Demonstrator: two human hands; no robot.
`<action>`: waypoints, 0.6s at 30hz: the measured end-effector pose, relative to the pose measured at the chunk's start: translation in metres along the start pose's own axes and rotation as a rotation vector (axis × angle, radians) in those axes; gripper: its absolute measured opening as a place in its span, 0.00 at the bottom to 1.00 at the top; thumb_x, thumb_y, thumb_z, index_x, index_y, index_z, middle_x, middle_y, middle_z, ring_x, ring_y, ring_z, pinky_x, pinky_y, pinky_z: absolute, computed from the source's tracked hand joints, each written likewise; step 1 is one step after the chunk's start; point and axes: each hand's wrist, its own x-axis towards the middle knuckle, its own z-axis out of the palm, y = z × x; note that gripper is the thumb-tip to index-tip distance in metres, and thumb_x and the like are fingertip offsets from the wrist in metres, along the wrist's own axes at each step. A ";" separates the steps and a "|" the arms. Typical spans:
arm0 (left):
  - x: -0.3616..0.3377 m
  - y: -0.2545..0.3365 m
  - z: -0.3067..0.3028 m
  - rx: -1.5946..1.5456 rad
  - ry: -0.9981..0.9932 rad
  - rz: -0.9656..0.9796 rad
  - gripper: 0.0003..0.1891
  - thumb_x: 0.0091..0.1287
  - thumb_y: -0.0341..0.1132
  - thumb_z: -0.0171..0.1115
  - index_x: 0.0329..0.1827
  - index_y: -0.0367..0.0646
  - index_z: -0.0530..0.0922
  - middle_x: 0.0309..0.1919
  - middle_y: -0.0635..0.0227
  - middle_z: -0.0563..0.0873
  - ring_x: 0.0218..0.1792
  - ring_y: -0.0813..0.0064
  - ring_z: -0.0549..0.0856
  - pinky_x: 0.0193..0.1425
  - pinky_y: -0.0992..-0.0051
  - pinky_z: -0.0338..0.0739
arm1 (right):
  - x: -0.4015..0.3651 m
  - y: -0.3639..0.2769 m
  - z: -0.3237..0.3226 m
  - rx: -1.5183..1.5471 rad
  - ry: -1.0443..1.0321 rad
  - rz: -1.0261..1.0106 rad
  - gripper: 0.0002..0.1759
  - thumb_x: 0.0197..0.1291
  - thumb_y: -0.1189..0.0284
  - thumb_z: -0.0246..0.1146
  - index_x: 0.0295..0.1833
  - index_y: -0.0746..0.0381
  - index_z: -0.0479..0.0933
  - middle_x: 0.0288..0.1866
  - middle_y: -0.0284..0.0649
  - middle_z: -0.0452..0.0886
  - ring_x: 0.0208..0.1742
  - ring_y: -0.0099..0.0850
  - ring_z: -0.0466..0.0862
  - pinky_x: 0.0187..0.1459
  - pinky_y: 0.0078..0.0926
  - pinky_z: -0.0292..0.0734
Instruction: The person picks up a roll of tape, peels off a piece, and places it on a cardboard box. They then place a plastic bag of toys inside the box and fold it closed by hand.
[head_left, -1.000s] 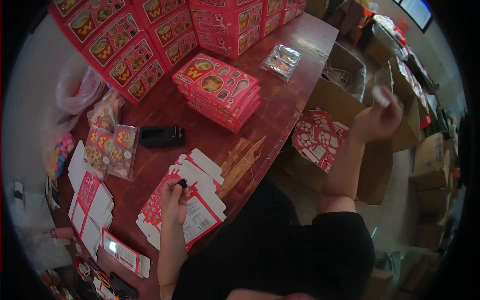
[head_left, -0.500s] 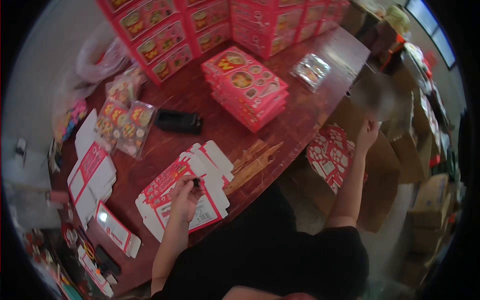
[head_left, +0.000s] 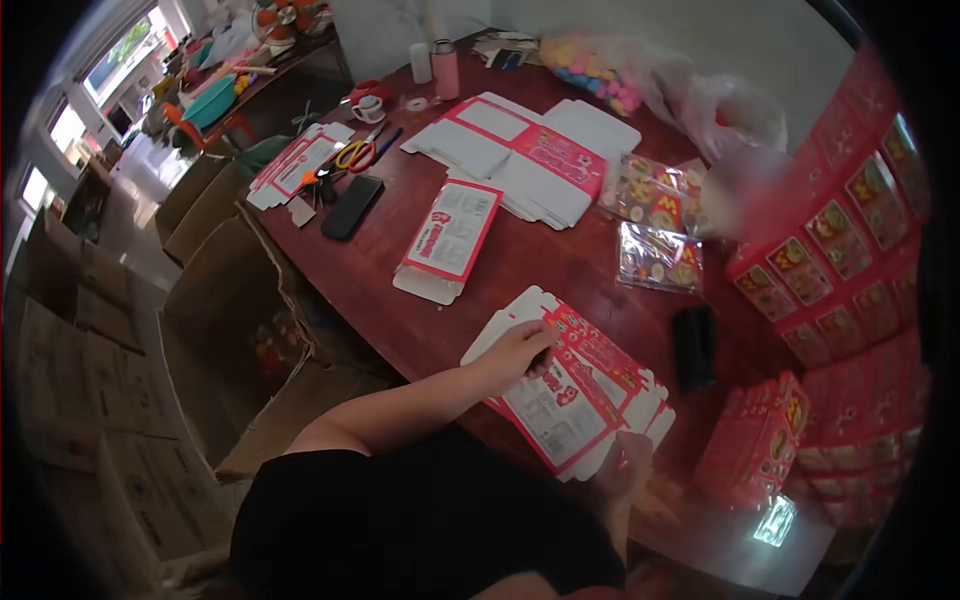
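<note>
My left hand rests on a pile of flat red-and-white cartons at the table's near edge. Its fingers are curled around a small black object, mostly hidden. Blurred by motion, my right hand is at the lower right corner of the same pile, its fingers overlapping the carton flaps. Beyond the pile lies a single red-and-white carton, printed panel up. To the right of the pile are a black holder-like object and a stack of red printed boxes.
Unfolded cartons, clear packets, a black phone and yellow-handled scissors lie farther back. A pink bottle stands behind. Red boxes are piled high at right. An open cardboard box stands left.
The view has swung far to the left. My right hand has come from above the cardboard box beside the table to the carton pile. My left hand remains on the pile.
</note>
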 end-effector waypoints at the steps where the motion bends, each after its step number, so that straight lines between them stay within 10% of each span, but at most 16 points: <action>1: -0.003 0.012 -0.013 0.031 0.060 0.086 0.10 0.70 0.39 0.53 0.36 0.42 0.71 0.19 0.69 0.74 0.18 0.80 0.71 0.21 0.80 0.62 | 0.014 -0.011 0.006 0.031 -0.059 -0.012 0.17 0.48 0.91 0.57 0.44 0.66 0.73 0.37 0.46 0.76 0.35 0.42 0.76 0.37 0.35 0.72; 11: 0.132 0.207 -0.265 1.102 0.889 0.887 0.12 0.63 0.34 0.61 0.46 0.39 0.76 0.24 0.67 0.79 0.24 0.76 0.78 0.29 0.76 0.73 | 0.055 -0.021 0.061 -0.014 -0.223 -0.118 0.20 0.44 0.90 0.60 0.44 0.62 0.77 0.36 0.42 0.78 0.37 0.39 0.77 0.38 0.33 0.71; 13: 0.183 0.244 -0.316 1.166 0.925 0.920 0.15 0.60 0.38 0.63 0.47 0.43 0.75 0.35 0.52 0.83 0.40 0.55 0.83 0.42 0.62 0.76 | 0.063 -0.025 0.062 -0.087 -0.244 -0.052 0.20 0.44 0.90 0.60 0.45 0.62 0.77 0.35 0.41 0.78 0.37 0.39 0.77 0.38 0.32 0.71; 18: 0.254 0.309 -0.347 1.451 1.123 0.531 0.24 0.56 0.39 0.65 0.57 0.50 0.70 0.46 0.48 0.78 0.46 0.48 0.81 0.49 0.57 0.77 | 0.079 -0.021 0.075 -0.232 -0.207 0.047 0.15 0.45 0.88 0.61 0.40 0.63 0.75 0.35 0.44 0.77 0.35 0.41 0.77 0.38 0.34 0.72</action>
